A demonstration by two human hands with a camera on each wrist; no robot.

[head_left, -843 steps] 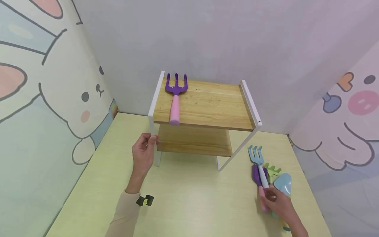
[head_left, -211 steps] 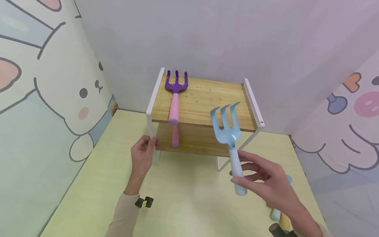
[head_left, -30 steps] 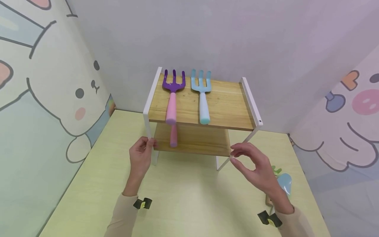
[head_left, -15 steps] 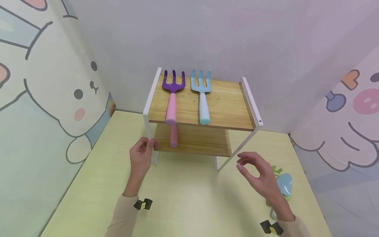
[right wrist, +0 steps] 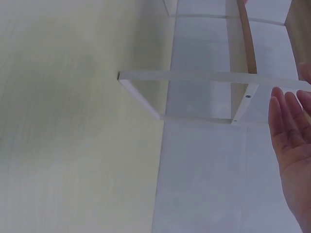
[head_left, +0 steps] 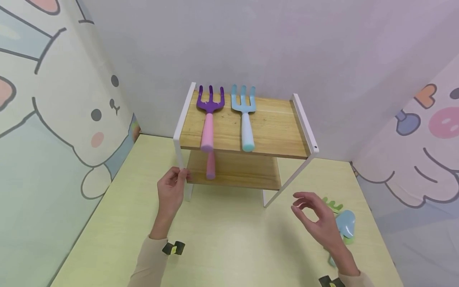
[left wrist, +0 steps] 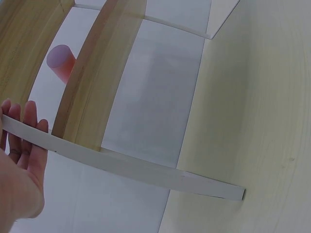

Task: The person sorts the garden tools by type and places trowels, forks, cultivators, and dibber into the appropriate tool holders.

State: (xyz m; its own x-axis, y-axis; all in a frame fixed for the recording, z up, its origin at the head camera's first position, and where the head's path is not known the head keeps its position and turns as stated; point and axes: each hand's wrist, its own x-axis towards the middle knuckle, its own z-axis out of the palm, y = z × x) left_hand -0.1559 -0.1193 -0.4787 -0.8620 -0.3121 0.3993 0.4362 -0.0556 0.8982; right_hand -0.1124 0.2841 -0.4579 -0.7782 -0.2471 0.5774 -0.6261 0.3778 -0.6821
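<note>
Shelf boards (head_left: 276, 127) grained wood; white frame (head_left: 305, 126) smooth, painted-looking; purple fork (head_left: 208, 118) glossy-headed, handle (head_left: 207, 134) matt; blue scoop (head_left: 346, 223) glossy; backdrop (head_left: 251, 44) matt, cloth-like

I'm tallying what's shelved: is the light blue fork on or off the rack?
On: the light blue fork lies on the rack's top shelf, tines toward the back wall, beside the purple fork.

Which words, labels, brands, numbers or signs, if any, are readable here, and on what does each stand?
There are none: no word, label, brand or number can be read on the purple fork, the blue fork, the shelf or the cartoon drawings.
The yellow patch by the left sleeve is too small to tell if it bears print.
</note>
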